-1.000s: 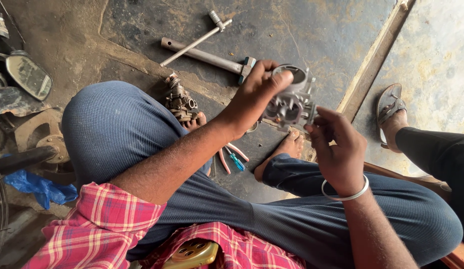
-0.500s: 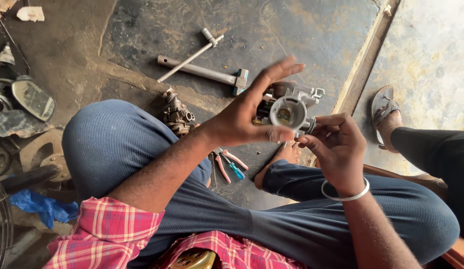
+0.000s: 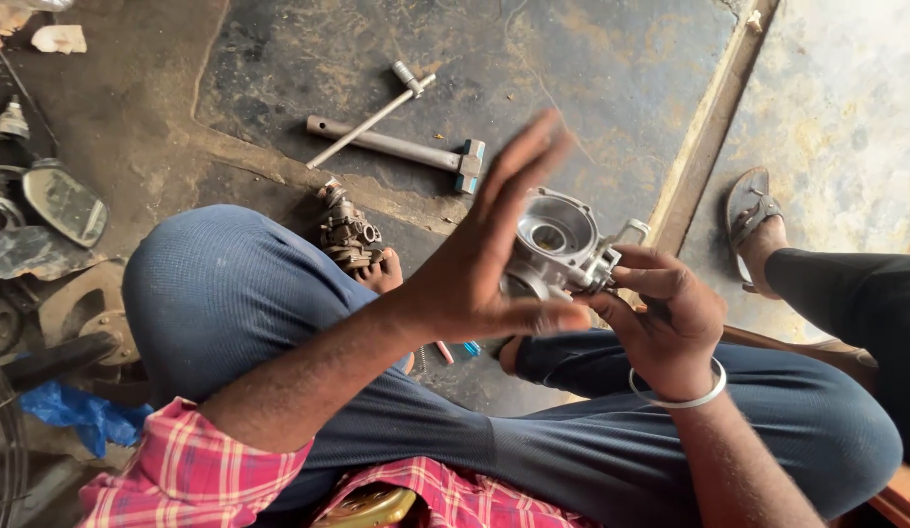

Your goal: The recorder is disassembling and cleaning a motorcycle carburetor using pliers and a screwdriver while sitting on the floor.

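Grey cast-metal carburettor body [image 3: 561, 246], bowl side up, gripped in right hand [image 3: 660, 323] fingertips. Left hand [image 3: 494, 264] lifted off since half a second ago, fingers splayed wide, blurred, in front. Beyond fingertips: hammer [image 3: 396, 149], thin wrench [image 3: 372, 115].

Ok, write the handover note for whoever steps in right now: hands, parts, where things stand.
Right hand: fingers grip the silver metal carburettor body by its side, open round chamber facing up.
Left hand: open, fingers spread, held flat in front of the body, holding nothing.
On the floor: long socket wrench with a thin rod across it; a second, dirty carburettor by the left knee; pliers handles under the legs.
Done: chamber open and looks empty.
Left: cannot tell from this view.
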